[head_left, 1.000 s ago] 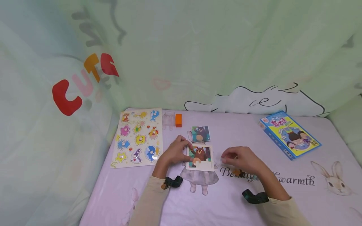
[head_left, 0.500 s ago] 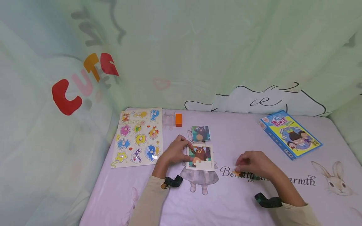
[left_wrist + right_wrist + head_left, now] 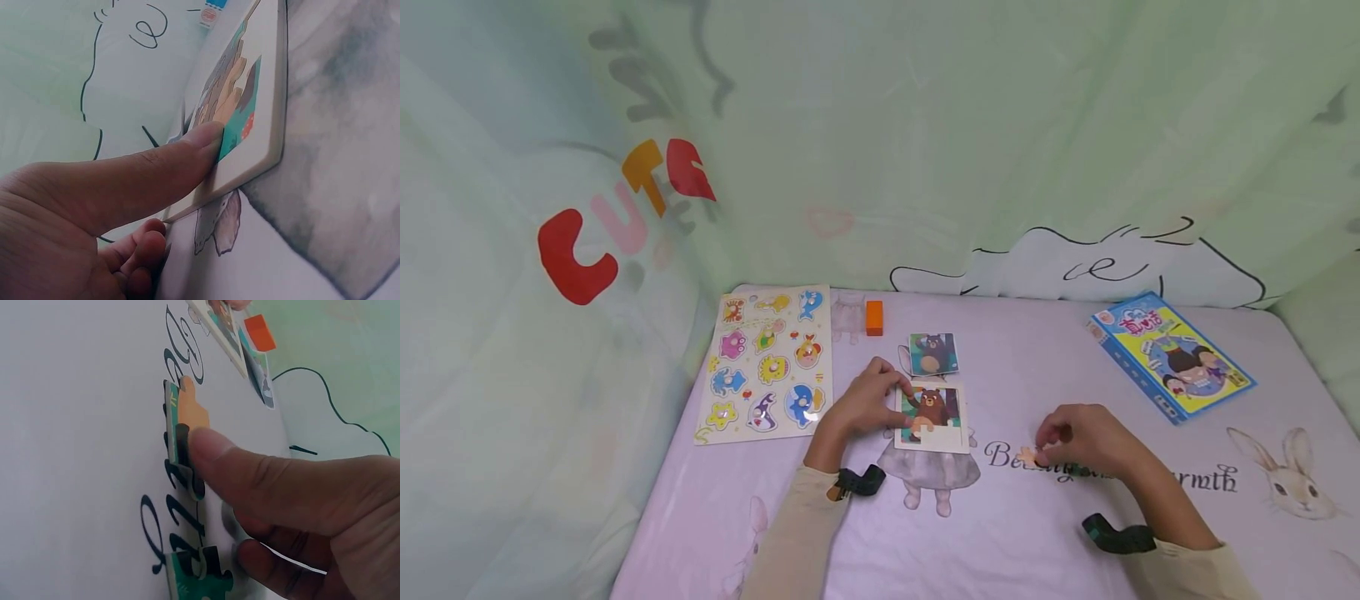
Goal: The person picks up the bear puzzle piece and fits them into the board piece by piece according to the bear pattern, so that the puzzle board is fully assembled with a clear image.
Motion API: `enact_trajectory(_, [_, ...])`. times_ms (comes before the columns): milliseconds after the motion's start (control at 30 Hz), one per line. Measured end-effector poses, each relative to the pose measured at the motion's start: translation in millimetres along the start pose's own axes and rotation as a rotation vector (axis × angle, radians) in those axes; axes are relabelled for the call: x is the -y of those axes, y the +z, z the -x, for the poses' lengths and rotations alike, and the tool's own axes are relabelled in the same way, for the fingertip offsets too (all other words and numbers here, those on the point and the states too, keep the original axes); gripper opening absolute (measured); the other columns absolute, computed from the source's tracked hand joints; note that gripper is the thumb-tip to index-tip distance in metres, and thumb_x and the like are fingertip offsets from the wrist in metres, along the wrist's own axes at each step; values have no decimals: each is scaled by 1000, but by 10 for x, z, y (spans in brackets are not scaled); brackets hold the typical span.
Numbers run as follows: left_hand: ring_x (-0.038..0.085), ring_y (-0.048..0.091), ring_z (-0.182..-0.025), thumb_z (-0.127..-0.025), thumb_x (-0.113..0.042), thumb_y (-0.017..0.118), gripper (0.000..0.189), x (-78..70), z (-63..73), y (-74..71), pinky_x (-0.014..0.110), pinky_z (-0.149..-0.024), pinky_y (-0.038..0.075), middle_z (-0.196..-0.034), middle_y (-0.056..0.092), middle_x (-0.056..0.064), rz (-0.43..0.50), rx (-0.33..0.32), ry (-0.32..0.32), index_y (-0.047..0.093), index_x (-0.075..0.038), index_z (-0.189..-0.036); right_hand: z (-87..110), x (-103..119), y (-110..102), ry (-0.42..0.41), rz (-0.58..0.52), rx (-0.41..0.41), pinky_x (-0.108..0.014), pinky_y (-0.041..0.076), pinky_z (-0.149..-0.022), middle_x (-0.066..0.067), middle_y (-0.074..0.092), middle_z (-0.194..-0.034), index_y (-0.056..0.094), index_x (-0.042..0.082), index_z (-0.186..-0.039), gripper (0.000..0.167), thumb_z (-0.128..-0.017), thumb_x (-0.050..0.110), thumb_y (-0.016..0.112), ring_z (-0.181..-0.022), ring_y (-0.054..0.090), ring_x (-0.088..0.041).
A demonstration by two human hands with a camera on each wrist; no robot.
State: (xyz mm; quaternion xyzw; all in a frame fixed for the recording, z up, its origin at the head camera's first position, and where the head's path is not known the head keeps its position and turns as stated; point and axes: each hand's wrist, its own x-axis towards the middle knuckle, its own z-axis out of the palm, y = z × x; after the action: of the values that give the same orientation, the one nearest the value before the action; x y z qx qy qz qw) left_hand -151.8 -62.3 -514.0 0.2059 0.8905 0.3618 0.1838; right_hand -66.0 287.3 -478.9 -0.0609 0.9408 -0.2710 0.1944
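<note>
A bear jigsaw board (image 3: 943, 438) lies flat on the cloth with a blank strip along its lower part. My left hand (image 3: 865, 402) holds it at the left side, its thumb (image 3: 194, 147) pressing on the face. To the right, my right hand (image 3: 1086, 437) pinches a jigsaw piece (image 3: 193, 412) with peach, dark and green areas. Whether that piece is off the cloth I cannot tell. Close by the right fingers lies a green and dark jigsaw piece (image 3: 187, 578). Above the board is a bear picture card (image 3: 934, 355).
At the left lies a sea-animal knob puzzle board (image 3: 767, 362). An orange block (image 3: 874, 318) stands near the back curtain (image 3: 1000, 150). A blue and yellow box (image 3: 1172, 358) sits at the right on the printed pale cloth (image 3: 985, 533).
My right hand has moved right and slightly down, from beside the board to the loose pieces, and now pinches one. The left hand and board stay in place.
</note>
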Motion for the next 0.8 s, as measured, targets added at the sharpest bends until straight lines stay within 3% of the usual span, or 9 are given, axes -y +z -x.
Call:
enact_trajectory(433, [21,47,-109,-79,-23,88,34,-7,3,-6,35,-95,42,-120,45,4,-5,3,6,71,-20,-108,-3,8,17,20,2,-3,-28,43,-63,1,59,-81,72,18,-87,23,-76,27,90,-79,51,-18])
enact_trajectory(800, [20,47,-107,-79,-24,89,35,4,3,5,33,-93,41,-119,44,3,-12,-1,12,70,-20,-108,17,33,-21,-57,-60,13,-25,44,-64,4,58,-78,67,20,-87,22,-82,30,86,-79,52,-16])
